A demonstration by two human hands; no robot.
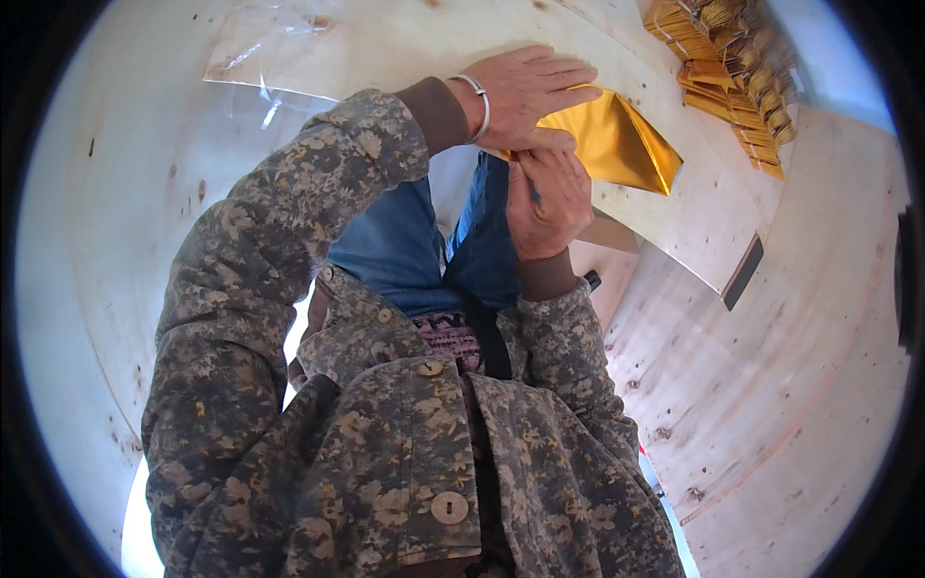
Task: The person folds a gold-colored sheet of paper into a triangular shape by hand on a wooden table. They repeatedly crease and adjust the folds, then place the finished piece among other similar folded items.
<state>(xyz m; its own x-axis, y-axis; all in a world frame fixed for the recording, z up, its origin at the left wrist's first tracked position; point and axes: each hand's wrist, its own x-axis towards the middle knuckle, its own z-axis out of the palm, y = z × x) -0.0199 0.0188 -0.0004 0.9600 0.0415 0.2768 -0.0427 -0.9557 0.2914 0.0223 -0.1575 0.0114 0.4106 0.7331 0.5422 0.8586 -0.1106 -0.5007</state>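
A shiny gold foil sheet (624, 143) is partly folded, with its right side raised to a point. My left hand (530, 94) lies flat across its left part, fingers stretched toward the right, a silver bangle at the wrist. Just below it, my right hand (553, 200) has its fingers curled and pinched at the sheet's near left edge, close under the left thumb. The sheet's left end is mostly hidden by both hands.
Underneath is a pale wooden board (674, 226) with a dark strip (742, 273) at its right corner. Stacked bundles of folded gold paper (737, 87) stand at the far right. Clear plastic film (268, 91) lies at the far left. My legs (390, 246) are close below the board.
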